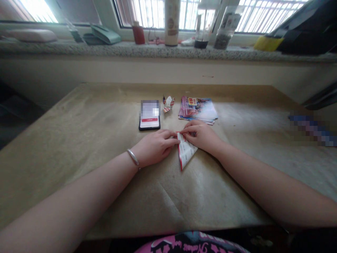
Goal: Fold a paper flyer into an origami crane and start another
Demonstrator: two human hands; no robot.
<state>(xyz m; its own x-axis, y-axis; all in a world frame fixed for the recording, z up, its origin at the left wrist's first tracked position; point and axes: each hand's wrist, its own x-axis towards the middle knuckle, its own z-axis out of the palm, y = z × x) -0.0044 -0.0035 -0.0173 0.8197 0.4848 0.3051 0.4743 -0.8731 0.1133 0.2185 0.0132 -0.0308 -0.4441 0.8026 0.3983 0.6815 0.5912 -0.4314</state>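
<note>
A folded sheet of printed paper (186, 153), shaped like a triangle pointing toward me, lies on the brown paper-covered table (79, 140). My left hand (155, 146), with a silver bangle on its wrist, presses its curled fingers on the paper's upper left edge. My right hand (201, 135) pinches the paper's top corner with fingertips pressed together. Both hands meet at that top edge.
A phone (149, 115) with a lit screen lies just beyond my left hand. A small folded paper figure (167, 103) and a stack of colourful leaflets (198, 109) lie behind my hands. The windowsill (158, 51) carries a red cup, bottles and boxes.
</note>
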